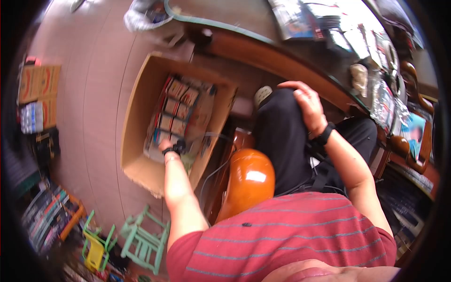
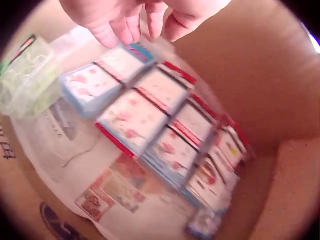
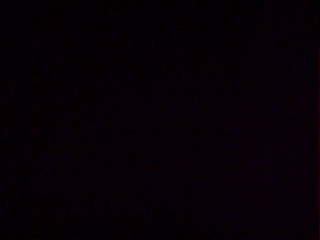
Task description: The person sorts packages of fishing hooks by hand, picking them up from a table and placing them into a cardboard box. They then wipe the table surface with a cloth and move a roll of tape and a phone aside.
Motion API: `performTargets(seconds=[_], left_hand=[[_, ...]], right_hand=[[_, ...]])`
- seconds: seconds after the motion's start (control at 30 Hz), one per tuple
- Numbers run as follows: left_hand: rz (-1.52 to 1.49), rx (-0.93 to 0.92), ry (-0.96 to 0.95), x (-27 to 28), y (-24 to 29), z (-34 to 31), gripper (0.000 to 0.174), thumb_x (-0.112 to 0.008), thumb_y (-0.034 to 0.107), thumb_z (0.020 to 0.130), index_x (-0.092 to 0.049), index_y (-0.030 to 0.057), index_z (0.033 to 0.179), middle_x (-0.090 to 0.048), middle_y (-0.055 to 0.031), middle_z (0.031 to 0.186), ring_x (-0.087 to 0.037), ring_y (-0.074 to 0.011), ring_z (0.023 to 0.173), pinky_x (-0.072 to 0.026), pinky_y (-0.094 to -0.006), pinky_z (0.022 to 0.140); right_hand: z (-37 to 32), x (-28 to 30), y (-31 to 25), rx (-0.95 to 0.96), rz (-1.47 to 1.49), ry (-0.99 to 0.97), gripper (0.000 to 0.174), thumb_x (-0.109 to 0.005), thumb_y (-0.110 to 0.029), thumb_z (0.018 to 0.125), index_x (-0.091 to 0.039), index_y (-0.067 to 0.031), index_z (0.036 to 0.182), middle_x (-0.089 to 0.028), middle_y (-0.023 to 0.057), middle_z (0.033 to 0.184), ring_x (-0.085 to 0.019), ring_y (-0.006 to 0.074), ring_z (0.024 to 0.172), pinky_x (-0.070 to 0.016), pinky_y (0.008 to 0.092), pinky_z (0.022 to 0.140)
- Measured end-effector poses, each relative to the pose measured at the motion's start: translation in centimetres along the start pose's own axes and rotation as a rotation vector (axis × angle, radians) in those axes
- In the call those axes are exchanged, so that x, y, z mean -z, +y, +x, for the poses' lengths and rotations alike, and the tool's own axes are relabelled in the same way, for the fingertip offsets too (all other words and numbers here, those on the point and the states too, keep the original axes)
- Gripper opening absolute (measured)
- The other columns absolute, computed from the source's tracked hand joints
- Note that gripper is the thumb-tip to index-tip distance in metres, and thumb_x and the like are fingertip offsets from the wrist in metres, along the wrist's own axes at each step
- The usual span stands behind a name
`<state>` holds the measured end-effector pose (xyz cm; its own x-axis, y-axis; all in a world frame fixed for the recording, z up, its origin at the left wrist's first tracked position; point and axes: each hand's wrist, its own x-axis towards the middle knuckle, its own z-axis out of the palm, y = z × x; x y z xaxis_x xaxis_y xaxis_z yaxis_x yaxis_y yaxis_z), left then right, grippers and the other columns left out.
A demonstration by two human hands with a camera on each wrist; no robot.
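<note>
Inside the cardboard box on the floor, my left hand is at the near end of rows of packets. The left wrist view has that hand at the top, fingers extended over the nearest blue-edged packet; whether the fingertips touch it I cannot tell. Several floral packets with red or blue edges lie in rows beyond. My right hand rests on my knee, fingers relaxed and holding nothing. The right wrist view is black.
A clear plastic container is beside the packets in the box. A glass-topped desk runs behind it. A rounded wooden armrest stands between box and legs. Small green chairs and more boxes are at the left.
</note>
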<state>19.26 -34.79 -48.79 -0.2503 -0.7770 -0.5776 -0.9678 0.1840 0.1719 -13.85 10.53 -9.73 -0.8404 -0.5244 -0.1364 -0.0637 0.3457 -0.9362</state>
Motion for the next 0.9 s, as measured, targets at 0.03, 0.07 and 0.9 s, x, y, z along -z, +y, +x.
performTargets(seconds=[0.03,0.07,0.9], left_hand=[[-0.630,0.240,0.205,0.2,1.9,0.7,0.044,-0.069,0.028,0.086,-0.067,-0.0052,0.114,-0.072,-0.0217,0.107,-0.070,-0.0322,0.097,-0.0542,-0.0421,0.087],[-0.726,0.070,0.213,1.6,5.2,0.2,0.044,-0.067,0.025,0.088,-0.065,-0.0063,0.118,-0.070,-0.0214,0.113,-0.067,-0.0302,0.103,-0.0519,-0.0407,0.091],[-0.784,-0.790,-0.676,15.3,53.6,-32.9,0.051,-0.068,0.019,0.094,-0.049,0.0010,0.137,-0.059,-0.0057,0.127,-0.055,-0.0150,0.113,-0.0465,-0.0371,0.093]], right_hand=[[-0.1,-0.1,-0.1,-0.028,0.087,-0.001,0.034,-0.048,-0.019,0.094,-0.066,-0.0003,0.117,-0.068,0.0094,0.109,-0.060,0.0157,0.105,-0.0433,0.0290,0.098],[-0.2,-0.1,0.0,-0.039,0.132,0.010,0.033,-0.049,-0.016,0.094,-0.066,-0.0004,0.117,-0.068,0.0087,0.107,-0.060,0.0149,0.102,-0.0442,0.0285,0.096],[6.7,5.9,-0.3,-0.239,0.444,0.199,0.080,-0.061,-0.013,0.093,-0.012,0.0056,0.154,-0.070,0.0175,0.107,-0.069,0.0182,0.089,-0.0554,0.0276,0.079]])
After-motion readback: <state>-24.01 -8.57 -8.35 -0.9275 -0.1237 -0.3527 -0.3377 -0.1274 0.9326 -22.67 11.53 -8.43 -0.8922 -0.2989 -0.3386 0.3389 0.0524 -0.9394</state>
